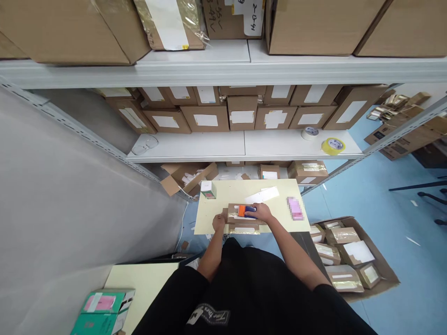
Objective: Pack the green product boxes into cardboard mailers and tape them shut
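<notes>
A small brown cardboard box (232, 215) lies on the pale yellow table (209, 209), close to its front edge. My right hand (261, 211) is closed around a small orange-and-blue hand tool (241, 211), held against the top of the box; its exact kind is too small to make out. At the box's left end, my left hand (218, 222) has its fingers curled at a cardboard flap (225, 213). Right in front of that box is a second taped box (242, 229) with a white label. White paper strips (263, 194) lie just behind.
A small green-and-white carton (208, 189) and a pink blurred item (295, 208) sit on the table. Shelves (195, 144) ahead hold labelled boxes and tape rolls (333, 146). An open carton (384, 274) of parcels stands right; a green box (99, 311) is lower left.
</notes>
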`<action>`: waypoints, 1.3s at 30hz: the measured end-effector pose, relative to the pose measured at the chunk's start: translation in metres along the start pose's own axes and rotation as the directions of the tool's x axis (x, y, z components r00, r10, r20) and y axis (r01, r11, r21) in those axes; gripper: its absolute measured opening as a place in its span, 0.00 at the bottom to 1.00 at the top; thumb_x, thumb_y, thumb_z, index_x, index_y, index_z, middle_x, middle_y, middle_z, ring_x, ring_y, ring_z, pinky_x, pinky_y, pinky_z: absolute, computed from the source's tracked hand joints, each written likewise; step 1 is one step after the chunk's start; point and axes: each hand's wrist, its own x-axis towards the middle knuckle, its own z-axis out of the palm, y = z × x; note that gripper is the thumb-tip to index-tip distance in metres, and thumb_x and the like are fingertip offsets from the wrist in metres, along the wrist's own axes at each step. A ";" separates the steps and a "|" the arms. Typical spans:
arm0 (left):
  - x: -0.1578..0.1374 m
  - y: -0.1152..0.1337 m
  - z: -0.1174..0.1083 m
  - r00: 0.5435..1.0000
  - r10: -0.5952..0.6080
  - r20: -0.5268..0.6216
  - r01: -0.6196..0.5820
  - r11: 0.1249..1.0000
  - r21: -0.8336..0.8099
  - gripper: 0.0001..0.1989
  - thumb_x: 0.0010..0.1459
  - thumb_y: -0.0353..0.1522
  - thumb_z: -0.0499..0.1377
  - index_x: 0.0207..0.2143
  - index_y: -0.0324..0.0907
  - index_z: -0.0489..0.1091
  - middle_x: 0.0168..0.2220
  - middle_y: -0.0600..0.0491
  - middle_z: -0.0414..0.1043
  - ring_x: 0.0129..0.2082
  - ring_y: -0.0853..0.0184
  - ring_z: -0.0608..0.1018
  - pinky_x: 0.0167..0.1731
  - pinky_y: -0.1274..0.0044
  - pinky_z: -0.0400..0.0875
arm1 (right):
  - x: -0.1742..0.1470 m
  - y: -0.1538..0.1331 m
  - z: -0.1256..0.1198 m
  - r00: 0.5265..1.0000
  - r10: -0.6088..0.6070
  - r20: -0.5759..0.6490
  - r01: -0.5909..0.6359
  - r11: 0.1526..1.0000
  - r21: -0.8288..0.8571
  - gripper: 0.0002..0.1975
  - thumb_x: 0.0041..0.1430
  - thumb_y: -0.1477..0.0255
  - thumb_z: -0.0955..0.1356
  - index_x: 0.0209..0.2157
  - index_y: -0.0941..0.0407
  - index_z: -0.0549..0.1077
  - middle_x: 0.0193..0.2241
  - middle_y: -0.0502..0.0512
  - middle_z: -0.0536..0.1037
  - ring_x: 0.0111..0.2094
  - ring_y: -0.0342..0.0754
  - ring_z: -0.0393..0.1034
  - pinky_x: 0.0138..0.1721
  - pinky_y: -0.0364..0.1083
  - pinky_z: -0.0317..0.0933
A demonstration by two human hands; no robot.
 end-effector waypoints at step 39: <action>0.006 0.007 0.026 0.992 -0.103 0.071 0.072 0.933 0.352 0.30 0.72 0.48 0.43 0.61 0.39 0.67 0.49 0.37 0.81 0.49 0.49 0.82 0.49 0.65 0.71 | -0.020 0.085 0.043 0.831 0.550 -0.081 -0.547 0.835 0.060 0.21 0.69 0.61 0.64 0.49 0.62 0.78 0.42 0.76 0.83 0.45 0.62 0.80 0.43 0.53 0.69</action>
